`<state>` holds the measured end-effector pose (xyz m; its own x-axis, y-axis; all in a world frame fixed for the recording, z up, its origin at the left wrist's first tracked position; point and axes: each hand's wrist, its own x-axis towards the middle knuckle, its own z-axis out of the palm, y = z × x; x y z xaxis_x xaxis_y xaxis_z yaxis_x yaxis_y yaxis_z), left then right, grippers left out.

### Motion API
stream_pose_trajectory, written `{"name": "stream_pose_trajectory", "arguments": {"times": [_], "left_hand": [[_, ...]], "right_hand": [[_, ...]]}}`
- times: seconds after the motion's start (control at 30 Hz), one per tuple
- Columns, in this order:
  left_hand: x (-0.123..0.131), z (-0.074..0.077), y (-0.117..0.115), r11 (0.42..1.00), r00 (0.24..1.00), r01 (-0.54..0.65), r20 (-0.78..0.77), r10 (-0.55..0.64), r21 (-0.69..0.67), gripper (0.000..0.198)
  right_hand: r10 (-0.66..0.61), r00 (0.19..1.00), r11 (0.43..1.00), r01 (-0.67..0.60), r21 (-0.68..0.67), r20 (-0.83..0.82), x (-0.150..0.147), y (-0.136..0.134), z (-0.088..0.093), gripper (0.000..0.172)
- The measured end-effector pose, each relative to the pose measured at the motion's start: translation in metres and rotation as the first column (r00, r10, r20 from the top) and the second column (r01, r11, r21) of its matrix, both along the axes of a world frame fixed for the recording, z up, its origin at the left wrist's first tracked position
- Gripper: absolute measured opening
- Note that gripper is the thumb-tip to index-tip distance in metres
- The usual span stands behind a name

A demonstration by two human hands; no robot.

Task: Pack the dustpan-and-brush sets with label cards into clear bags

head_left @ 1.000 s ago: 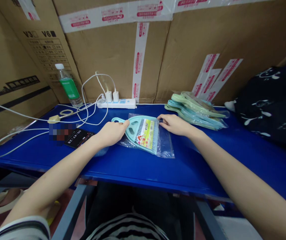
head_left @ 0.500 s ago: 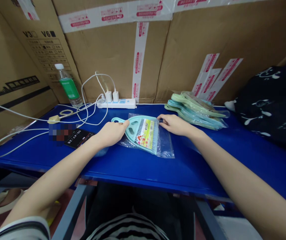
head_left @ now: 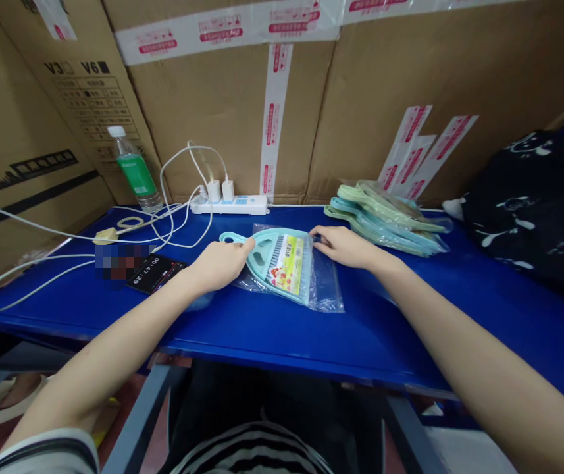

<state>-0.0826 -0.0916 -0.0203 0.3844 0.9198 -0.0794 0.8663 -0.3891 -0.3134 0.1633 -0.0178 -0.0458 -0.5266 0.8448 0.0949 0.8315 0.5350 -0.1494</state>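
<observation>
Where your left hand is: closed over the left side of the pale teal plastic dustpan, holding it just beside the handle.
Your right hand: narrow, fingers together at the upper edge of the clear plastic bag, touching it; you cannot tell whether they pinch it.
Dustpan: flat on the bag, between your hands, its handle pointing left past the bag's edge; you cannot tell whether it is partly inside. A brush with pale bristles and a printed paper label lie on it.
Worktop: the blue metal worktop carries all of this.
To your right: a stack of bagged green and teal dustpans lies near your right hand, with dark patterned fabric beyond it.
To your left: a phone shows a timer just beside your left wrist; white cables trail across the worktop.
Behind: a power strip with two chargers, a water bottle, and taped cardboard boxes against the back.
</observation>
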Motion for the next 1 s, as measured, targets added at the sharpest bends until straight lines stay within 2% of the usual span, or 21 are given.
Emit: {"name": "stream_pose_trajectory", "arguments": {"times": [0.63, 1.0], "left_hand": [[0.0, 0.0011, -0.0014, 1.0, 1.0, -0.001, 0.017, 0.001, -0.008, 0.035], [0.0003, 0.0008, -0.0015, 1.0, 1.0, 0.0, 0.011, 0.0, -0.002, 0.035]], "right_hand": [[0.043, 0.999, 0.999, -0.043, 0.013, -0.032, 0.0036, 0.0032, -0.0033, 0.025], [0.006, 1.0, 1.0, -0.006, 0.018, -0.007, 0.0011, -0.0013, 0.0006, 0.027]]}}
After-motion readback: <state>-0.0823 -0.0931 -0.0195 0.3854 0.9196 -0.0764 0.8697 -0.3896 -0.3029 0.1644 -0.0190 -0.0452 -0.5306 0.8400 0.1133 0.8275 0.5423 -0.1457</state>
